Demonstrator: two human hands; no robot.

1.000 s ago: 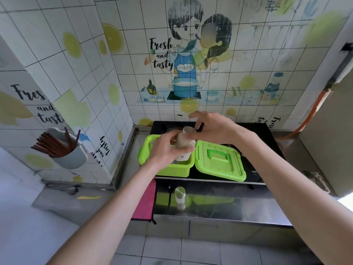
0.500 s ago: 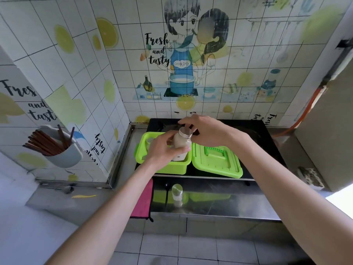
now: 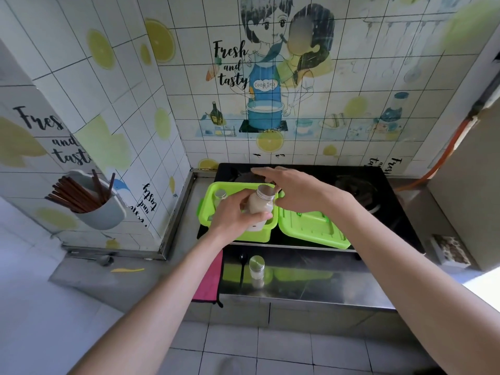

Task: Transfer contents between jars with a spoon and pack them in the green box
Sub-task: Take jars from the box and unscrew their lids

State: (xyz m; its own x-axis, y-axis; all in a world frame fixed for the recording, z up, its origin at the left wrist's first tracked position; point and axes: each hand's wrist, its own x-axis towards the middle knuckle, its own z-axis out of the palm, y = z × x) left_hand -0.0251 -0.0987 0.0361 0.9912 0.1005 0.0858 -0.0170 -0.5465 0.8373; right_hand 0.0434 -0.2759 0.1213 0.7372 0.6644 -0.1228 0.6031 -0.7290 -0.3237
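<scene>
Fingers [image 3: 261,218] of the left hand [image 3: 232,215] are clamped round the body of a filled jar [image 3: 262,203], thumb side hidden. The jar holds pale beige contents and wears a metal screw cap. It is tilted, cap leaning toward the right, and held over the front right corner of the green box [image 3: 205,212]; I cannot tell whether its base touches the box.

The right hand [image 3: 296,190] hovers just behind the cap with its fingers [image 3: 266,173] stretched out and apart, holding nothing. Whether the thumb touches the cap is hidden.

Inside the box, at the back left, stands a small jar [image 3: 219,195], upright. The box lid [image 3: 311,231] lies just beside the box on its right. Both sit on the black gas hob [image 3: 384,196].

Nearer, on the steel desk [image 3: 319,280], a capped jar [image 3: 256,266] stands with a black spoon [image 3: 242,267] just beside it on its left. A pink cloth [image 3: 209,280] hangs over the desk edge.

Judgement: packing stage, one jar going in, one left outside.

Risks:
- Tilted jar set down askew could tip against the box wall or knock the small jar.
- If the cap is not fully tight, the tilt could let contents leak.
- One-handed grip low on the body; a slip drops it on the box rim.
</scene>
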